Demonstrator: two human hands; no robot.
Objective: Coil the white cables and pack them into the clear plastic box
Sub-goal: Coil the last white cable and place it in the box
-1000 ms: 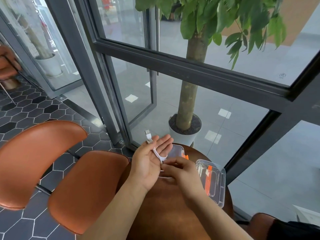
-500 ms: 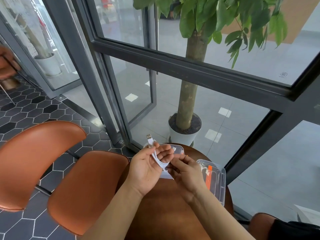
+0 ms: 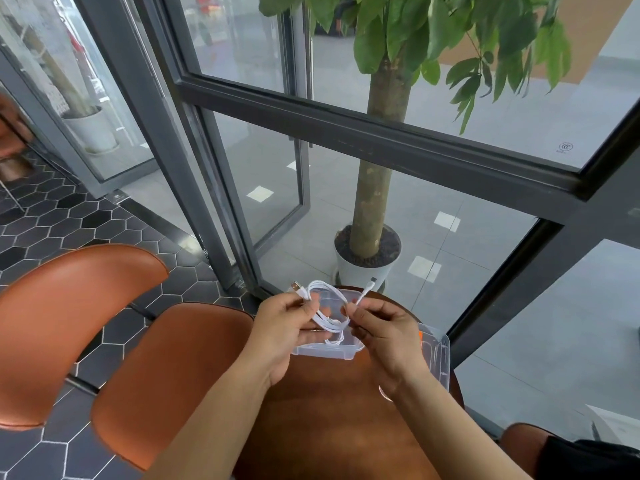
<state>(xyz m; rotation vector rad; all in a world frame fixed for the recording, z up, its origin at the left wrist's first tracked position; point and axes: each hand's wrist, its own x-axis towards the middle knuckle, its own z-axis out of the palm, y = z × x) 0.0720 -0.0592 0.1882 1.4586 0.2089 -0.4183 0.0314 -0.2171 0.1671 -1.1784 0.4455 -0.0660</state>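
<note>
A white cable (image 3: 327,318) is looped into a loose coil between both hands, just above the clear plastic box (image 3: 327,351). My left hand (image 3: 282,327) grips the coil's left side, with the USB plug sticking out at its top left. My right hand (image 3: 382,329) pinches the thin end of the cable, and the small plug points up and away. The open box stands on the far edge of the round brown table (image 3: 332,427). Its clear lid (image 3: 438,362) with orange clips lies to the right, partly hidden by my right hand.
An orange-brown chair (image 3: 166,372) stands close at the table's left, with a second one (image 3: 65,327) further left. A dark-framed glass wall (image 3: 381,140) runs right behind the table, with a potted tree (image 3: 369,251) beyond the glass. A dark sleeve (image 3: 588,459) shows at bottom right.
My hands have drawn apart. The cable, earlier wound around my left hand's fingers, now hangs as a free coil between both hands, and my right hand holds the small plug end up.
</note>
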